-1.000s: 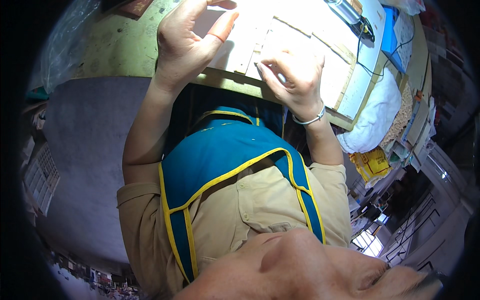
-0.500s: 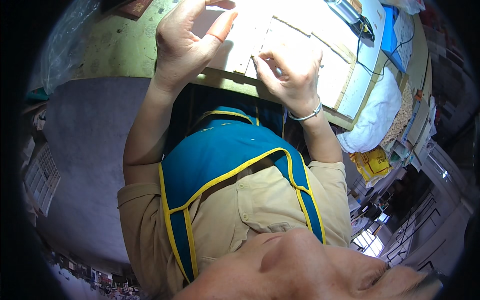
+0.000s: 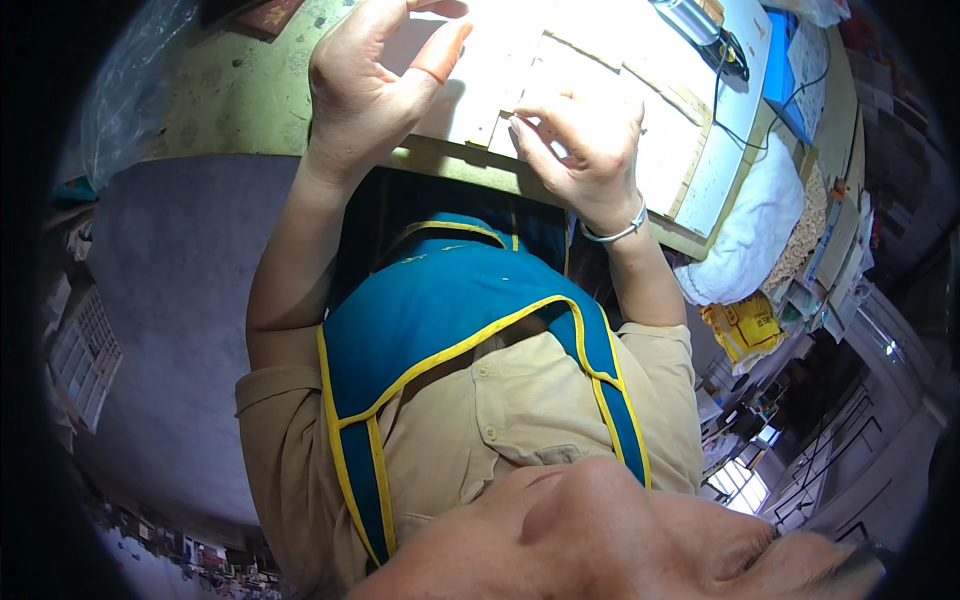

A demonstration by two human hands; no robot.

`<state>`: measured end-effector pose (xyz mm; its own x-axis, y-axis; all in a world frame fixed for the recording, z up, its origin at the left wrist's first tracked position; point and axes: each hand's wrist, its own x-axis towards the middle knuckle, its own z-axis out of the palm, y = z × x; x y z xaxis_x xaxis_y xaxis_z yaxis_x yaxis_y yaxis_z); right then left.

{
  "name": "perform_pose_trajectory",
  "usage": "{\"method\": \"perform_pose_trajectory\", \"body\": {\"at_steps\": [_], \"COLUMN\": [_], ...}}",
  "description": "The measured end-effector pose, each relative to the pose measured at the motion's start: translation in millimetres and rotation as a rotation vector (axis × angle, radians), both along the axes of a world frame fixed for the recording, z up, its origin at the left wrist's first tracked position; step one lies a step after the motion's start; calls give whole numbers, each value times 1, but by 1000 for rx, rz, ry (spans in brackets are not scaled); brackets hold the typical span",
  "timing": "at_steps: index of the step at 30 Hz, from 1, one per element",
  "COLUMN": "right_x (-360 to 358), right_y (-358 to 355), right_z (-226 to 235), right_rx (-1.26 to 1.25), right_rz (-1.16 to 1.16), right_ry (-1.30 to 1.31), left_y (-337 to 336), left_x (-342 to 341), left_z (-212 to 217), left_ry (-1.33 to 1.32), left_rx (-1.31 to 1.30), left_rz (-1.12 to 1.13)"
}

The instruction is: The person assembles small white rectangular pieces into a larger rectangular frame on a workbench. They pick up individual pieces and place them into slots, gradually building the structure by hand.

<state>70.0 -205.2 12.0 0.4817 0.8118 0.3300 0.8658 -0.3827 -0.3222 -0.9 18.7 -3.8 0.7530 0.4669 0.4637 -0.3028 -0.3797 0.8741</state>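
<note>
Left hand (image 3: pixel 365 85) rests on the pale flat wooden boards (image 3: pixel 500 70) on the green, worn counter (image 3: pixel 240 100), fingers spread wide, holding nothing. Right hand (image 3: pixel 585 140) sits on the boards at the counter's near edge, fingers curled narrow; whether its grip pinches anything cannot be told. A silver bracelet (image 3: pixel 615 232) circles that wrist. A white stuffed sack (image 3: pixel 750 230) lies right.

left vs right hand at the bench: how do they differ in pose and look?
The left hand is raised with fingers spread and curled loosely, its tip orange-lit; the right hand bends down, fingertips pinched on the pale wooden panel. The right wrist wears a silver bangle; the left is bare. Both are over the bench edge.
</note>
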Motion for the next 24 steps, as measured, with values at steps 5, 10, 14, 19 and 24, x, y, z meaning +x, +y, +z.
{"method": "perform_pose_trajectory", "body": {"at_steps": [5, 10, 14, 19, 24], "right_x": [0, 1, 1, 5, 7], "right_y": [0, -4, 3, -5, 0], "right_z": [-1, 1, 4, 9, 2], "right_rx": [6, -89, -56, -128, -72], "right_rz": [2, -44, -42, -65, -50], "right_ry": [1, -81, 7, -44, -79], "left_y": [4, 0, 9, 5, 9], "left_x": [-1, -2, -5, -7, -18], "left_z": [5, 5, 15, 6, -4], "left_ry": [14, 3, 78, -97, 265], "left_rx": [62, -39, 77, 269, -661], "left_rz": [-23, -106, -440, -504, -992]}}
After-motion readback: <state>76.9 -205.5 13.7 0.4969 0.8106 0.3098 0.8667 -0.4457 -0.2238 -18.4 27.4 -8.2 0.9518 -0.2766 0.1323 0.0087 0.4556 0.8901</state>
